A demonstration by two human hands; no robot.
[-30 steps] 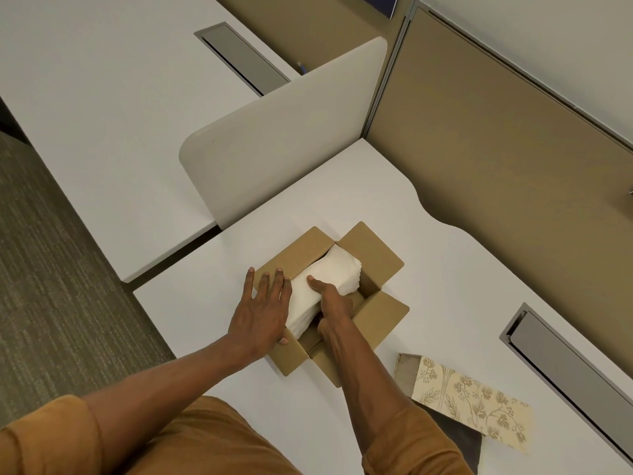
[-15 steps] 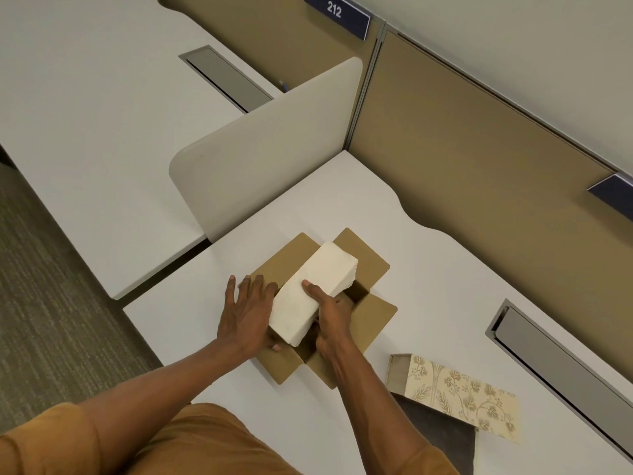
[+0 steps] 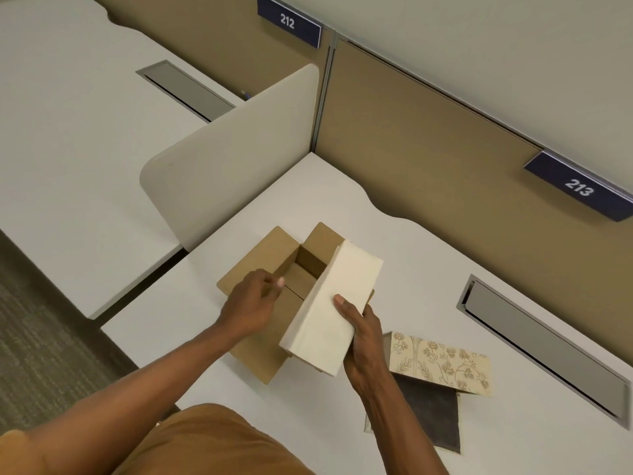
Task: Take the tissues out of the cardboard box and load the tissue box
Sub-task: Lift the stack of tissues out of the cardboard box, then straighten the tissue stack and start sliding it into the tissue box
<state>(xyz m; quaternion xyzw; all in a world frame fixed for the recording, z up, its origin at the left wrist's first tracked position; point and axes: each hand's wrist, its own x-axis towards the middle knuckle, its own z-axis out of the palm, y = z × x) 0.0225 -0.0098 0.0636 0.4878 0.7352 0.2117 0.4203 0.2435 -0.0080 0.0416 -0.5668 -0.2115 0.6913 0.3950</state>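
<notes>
A brown cardboard box stands open on the white desk, its inside now showing. My right hand grips a thick white stack of tissues, held tilted above the box's right side, thumb on top. My left hand rests on the box's left edge with fingers loosely curled, holding nothing that I can see. The floral tissue box lies on its side to the right, close to my right wrist, its open end facing left.
A dark grey panel lies under the floral box. A grey cable slot sits in the desk at right. A beige divider and tan partition wall bound the desk behind. A neighbouring desk lies left.
My right hand has lifted the tissue stack out of the cardboard box and carried it to the right. My left hand has let go of the stack and stays at the box edge.
</notes>
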